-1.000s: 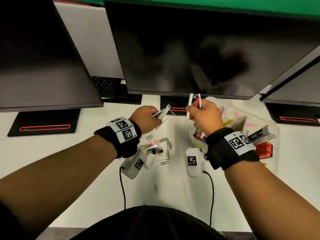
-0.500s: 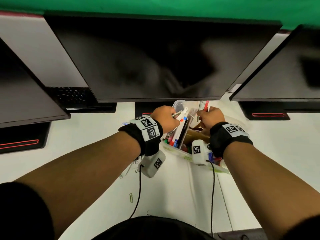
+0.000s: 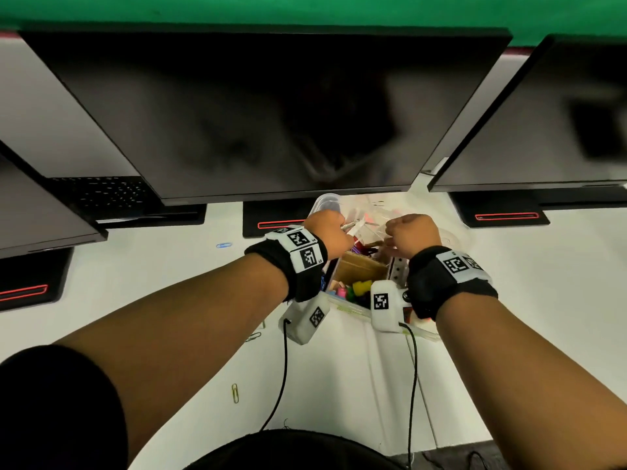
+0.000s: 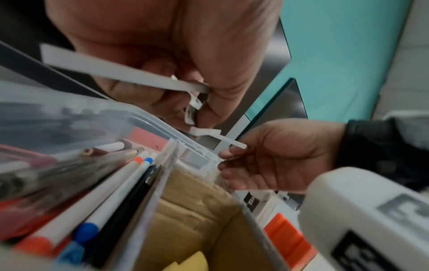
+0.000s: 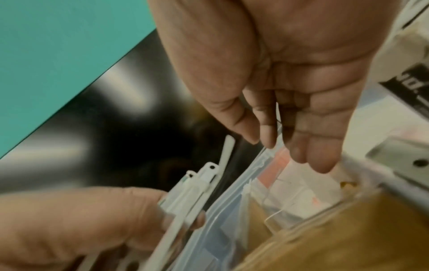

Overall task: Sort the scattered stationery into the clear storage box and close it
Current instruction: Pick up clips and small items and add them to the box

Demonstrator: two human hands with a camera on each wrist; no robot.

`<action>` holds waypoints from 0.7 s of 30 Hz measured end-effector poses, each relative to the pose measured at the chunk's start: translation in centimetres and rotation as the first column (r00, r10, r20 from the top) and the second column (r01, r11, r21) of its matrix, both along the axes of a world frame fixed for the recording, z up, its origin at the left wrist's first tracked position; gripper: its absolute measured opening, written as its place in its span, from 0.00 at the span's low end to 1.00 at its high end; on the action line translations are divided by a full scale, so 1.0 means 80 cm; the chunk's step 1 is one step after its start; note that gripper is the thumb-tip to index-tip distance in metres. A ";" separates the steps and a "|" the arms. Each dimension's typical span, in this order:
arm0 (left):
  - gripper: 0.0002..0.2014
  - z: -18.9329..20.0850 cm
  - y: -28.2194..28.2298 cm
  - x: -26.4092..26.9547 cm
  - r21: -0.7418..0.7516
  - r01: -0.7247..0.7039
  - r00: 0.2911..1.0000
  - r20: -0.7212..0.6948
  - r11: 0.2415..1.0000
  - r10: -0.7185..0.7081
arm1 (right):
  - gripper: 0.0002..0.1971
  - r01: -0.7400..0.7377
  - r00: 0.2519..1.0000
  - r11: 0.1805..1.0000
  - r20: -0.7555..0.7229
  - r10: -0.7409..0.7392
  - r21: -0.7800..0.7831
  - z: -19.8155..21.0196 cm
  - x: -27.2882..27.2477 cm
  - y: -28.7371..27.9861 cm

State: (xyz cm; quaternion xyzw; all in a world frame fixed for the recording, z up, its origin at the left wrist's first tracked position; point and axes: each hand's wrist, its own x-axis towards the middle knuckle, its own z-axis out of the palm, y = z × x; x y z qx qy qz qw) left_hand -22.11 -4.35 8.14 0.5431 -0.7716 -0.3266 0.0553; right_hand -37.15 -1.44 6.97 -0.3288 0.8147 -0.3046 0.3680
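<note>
Two paper clips, one blue and one yellow, lay loose on the white desk at the left, well apart from the clear storage box, which stood open under the middle monitor. The left hand hovered over the box's left half, thumb and fingertips curled round a white clip with its arms folded out. To do this step well, the hand probably needed to carry the clip inward past the rim and let go low in a free compartment, clear of the upright pens and the cardboard tray, so that nothing stood proud and blocked the lid later. The right hand hung at the box's far right corner, fingers loosely bent and pointing down at a divider, with nothing plainly held. From the head view both hands appeared as closed fists seen from behind, and the grip was hidden. The left wrist view alone showed the pinch on the clip and the pens below it; the right wrist view alone showed the right fingers slack above the small compartment.
</note>
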 end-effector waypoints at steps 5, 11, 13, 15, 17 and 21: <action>0.08 -0.002 -0.007 -0.037 -0.114 0.163 0.963 0.235 0.980 -0.133 | 0.10 0.119 0.992 0.988 0.064 -0.113 -0.096 -0.011 -0.027 0.011; 0.09 0.001 -0.012 -0.059 -0.095 0.421 0.813 0.481 0.902 -0.329 | 0.12 -0.017 1.000 0.998 0.018 0.019 -0.063 0.003 -0.018 0.031; 0.10 0.007 -0.009 -0.070 -0.099 0.516 0.742 0.548 0.851 -0.386 | 0.12 -0.076 0.997 0.996 -0.035 0.075 -0.047 0.004 -0.011 0.034; 0.14 0.010 -0.008 -0.083 -0.080 0.560 0.734 0.509 0.825 -0.449 | 0.10 -0.118 0.991 0.992 -0.072 0.115 -0.037 0.004 -0.008 0.035; 0.17 0.008 -0.009 -0.087 -0.072 0.530 0.778 0.438 0.845 -0.451 | 0.09 -0.162 0.980 0.987 -0.119 0.159 -0.015 0.004 -0.006 0.034; 0.30 -0.005 -0.014 -0.074 -0.031 0.408 0.881 0.276 0.913 -0.384 | 0.11 -0.214 0.965 0.977 -0.159 0.210 -0.006 0.003 -0.004 0.034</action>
